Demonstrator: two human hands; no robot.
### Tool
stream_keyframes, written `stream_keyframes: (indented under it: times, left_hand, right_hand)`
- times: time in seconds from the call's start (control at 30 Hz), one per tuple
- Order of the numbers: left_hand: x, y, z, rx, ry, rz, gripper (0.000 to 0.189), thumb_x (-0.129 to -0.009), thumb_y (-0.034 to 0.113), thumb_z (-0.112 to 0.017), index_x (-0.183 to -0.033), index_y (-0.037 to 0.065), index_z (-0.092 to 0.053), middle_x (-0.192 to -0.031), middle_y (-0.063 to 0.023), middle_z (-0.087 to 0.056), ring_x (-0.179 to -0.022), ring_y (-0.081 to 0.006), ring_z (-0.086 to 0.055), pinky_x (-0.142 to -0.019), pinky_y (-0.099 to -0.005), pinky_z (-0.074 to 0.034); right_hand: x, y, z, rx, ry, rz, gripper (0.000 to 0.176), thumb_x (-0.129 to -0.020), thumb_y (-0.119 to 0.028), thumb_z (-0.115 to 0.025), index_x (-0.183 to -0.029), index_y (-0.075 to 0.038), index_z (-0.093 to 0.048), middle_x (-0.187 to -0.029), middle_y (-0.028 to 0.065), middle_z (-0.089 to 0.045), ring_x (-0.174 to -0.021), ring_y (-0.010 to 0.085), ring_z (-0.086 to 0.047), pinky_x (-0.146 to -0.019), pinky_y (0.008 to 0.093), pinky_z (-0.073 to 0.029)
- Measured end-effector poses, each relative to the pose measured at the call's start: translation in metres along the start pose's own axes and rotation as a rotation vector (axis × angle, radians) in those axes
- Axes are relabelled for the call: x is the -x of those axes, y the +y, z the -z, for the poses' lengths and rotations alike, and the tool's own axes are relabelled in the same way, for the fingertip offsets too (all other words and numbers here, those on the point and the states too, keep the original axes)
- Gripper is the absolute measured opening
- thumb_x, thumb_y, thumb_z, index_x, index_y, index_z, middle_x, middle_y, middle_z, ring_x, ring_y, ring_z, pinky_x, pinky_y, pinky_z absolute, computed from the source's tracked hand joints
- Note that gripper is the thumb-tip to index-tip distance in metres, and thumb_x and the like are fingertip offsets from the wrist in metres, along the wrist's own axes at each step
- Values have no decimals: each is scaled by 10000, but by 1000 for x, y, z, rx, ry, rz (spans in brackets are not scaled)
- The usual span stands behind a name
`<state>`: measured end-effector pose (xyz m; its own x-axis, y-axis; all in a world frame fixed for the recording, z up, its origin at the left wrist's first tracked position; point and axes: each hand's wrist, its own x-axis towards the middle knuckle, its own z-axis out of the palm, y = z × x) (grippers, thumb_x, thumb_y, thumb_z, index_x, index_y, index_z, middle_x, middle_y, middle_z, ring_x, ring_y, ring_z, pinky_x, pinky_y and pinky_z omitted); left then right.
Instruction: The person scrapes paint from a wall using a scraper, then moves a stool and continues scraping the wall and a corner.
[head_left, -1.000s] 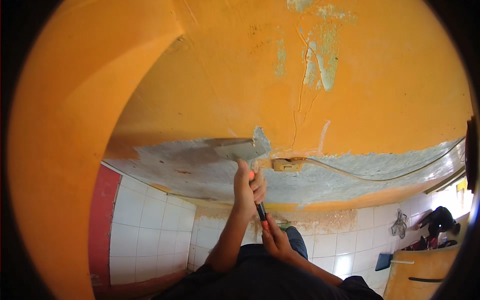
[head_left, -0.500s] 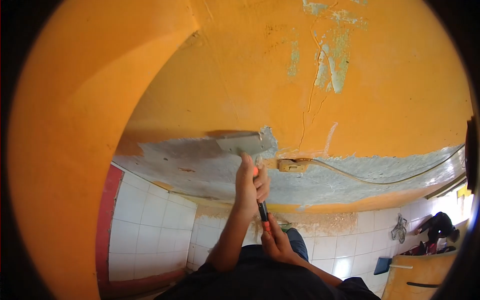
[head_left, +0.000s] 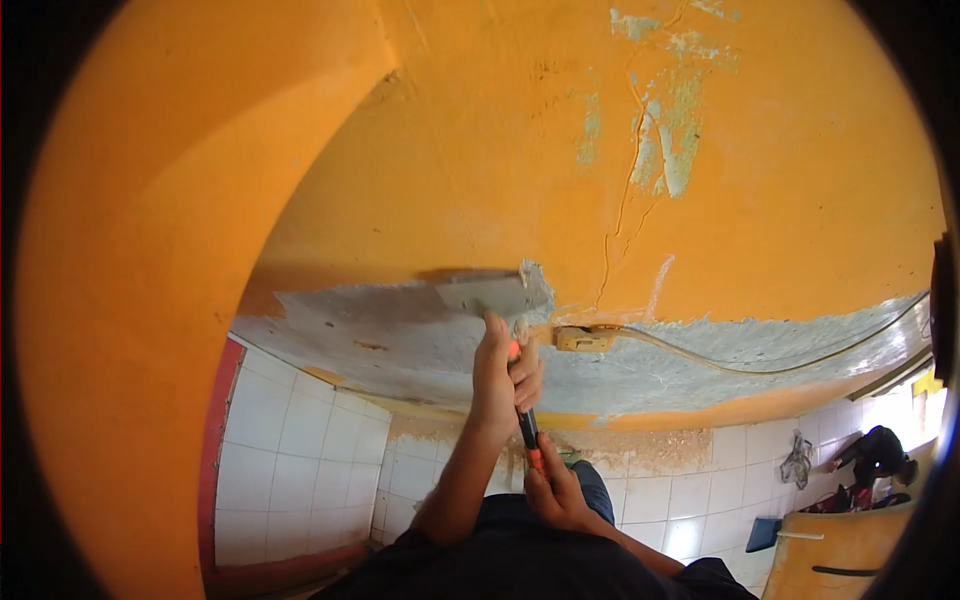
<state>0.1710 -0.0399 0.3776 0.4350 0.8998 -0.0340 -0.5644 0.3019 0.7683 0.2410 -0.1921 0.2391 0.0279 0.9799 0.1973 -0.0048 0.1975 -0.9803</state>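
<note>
A wide flat scraper (head_left: 482, 292) lies with its grey metal blade against the wall, at the border between orange paint and bare grey plaster. My left hand (head_left: 504, 372) is wrapped round the upper handle just below the blade, with the thumb stretched toward the metal. Lower down, my right hand (head_left: 556, 490) is closed round the orange-marked end of the same black handle. A ragged patch of plaster (head_left: 540, 285) shows right beside the blade's right end. Close by on the right is a yellowish wall socket (head_left: 583, 340).
From the socket a cable (head_left: 740, 370) runs right along the stripped plaster (head_left: 670, 360). Cracks and peeled paint (head_left: 665, 140) mark the orange wall above. An orange curved wall (head_left: 110, 300) stands at left. Another person (head_left: 880, 455) is at far right, near a wooden table (head_left: 850, 555).
The whole view has shifted slightly, so the wall sits a little lower in frame. Both hands keep their hold, and the blade stays at nearly the same spot on the wall.
</note>
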Motion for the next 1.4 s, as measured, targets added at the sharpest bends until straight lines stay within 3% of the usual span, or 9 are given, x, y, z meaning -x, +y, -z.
stream_keyframes:
  times: [0.1,0.23,0.3,0.4,0.8,1.07,1.2,1.3,1.4]
  left_hand:
    - [-4,0,3,-2,-26,3,460,-970,594,-328,-843,171,-459,-509,73,-274,-344,-42,-219,-299,-206,-186]
    - [-4,-1,4,-21,9,42,469,-960,612,-335,-849,174,-460,-511,73,-270,-348,-40,-211,-304,-209,-175]
    - [-4,-5,6,-56,-1,15,465,-964,605,-334,-850,172,-462,-513,74,-269,-350,-40,-209,-304,-208,-175]
    - [-4,3,-3,-65,-26,0,468,-958,613,-346,-849,171,-457,-515,72,-275,-349,-44,-211,-305,-209,-175]
    - [-1,-34,36,-14,60,55,477,-951,623,-353,-798,180,-440,-510,75,-271,-363,-49,-217,-320,-222,-169]
    - [-3,-26,32,-107,105,4,477,-942,629,-380,-816,174,-449,-514,76,-272,-366,-44,-224,-321,-216,-180]
    - [-3,-29,34,-161,153,0,471,-944,617,-397,-803,169,-437,-510,76,-272,-360,-39,-219,-317,-215,-175]
    - [-2,-19,24,-173,189,-23,488,-943,621,-393,-785,160,-427,-508,73,-277,-352,-42,-221,-310,-217,-179]
    - [-2,-29,36,-262,175,-20,510,-942,628,-386,-753,154,-403,-501,68,-269,-351,-45,-247,-312,-220,-187]
  right_hand:
    - [0,-7,6,87,-9,57,578,-934,-83,-525,-1460,-26,-291,-1095,202,-636,-794,223,-665,-720,320,-502]
    - [-1,-9,6,-10,-71,-138,573,-936,-89,-526,-1456,-20,-296,-1094,206,-636,-783,222,-665,-715,319,-501]
    - [-1,-1,2,8,14,7,576,-934,-92,-536,-1453,-13,-299,-898,137,-648,-681,178,-626,-656,294,-488]
    - [-4,-14,8,-28,-7,3,572,-932,-98,-546,-1446,-6,-312,-796,95,-621,-626,150,-596,-616,275,-474]
    - [5,21,8,101,-8,-57,592,-920,-105,-572,-1453,-40,-321,-976,158,-672,-658,163,-630,-640,288,-490]
    - [1,41,-7,44,-34,-50,599,-945,-113,-539,-1477,-60,-269,-794,90,-596,-668,163,-593,-654,295,-489]
    - [6,36,-8,-23,-65,-138,588,-959,-118,-515,-1483,-63,-255,-775,68,-578,-671,151,-576,-652,294,-481]
    - [-2,36,-9,-75,-101,1,583,-967,-109,-496,-1489,-64,-241,-785,61,-566,-678,140,-553,-657,290,-475]
    - [1,46,-14,-114,-97,-103,573,-970,-99,-486,-1488,-62,-244,-801,67,-557,-686,140,-542,-663,282,-469]
